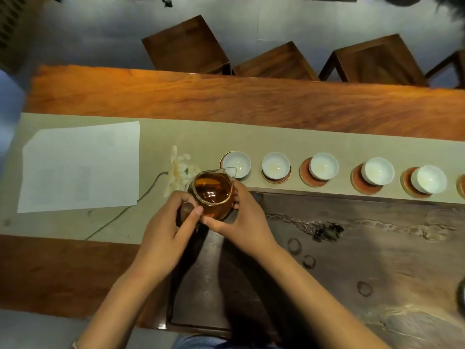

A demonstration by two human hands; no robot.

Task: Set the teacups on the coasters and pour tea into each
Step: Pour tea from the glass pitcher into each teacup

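Just behind the dark tea tray (352, 248), I see five white cups (324, 166) on coasters (305, 176) in a row. At the tray's left end my left hand (167, 230) grips the glass pitcher (214, 195) of tea by its dark handle, my right hand (241, 217) curling round its side, spout beside the leftmost cup.

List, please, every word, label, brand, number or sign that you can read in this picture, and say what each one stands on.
No text can be read anywhere in this view.
White sheet of paper: faint grey blocks show on it, too blurred to read as words.
Glass pitcher, held by the left hand and the right hand: no marking seen.
White teacups and coasters: plain, no lettering seen.
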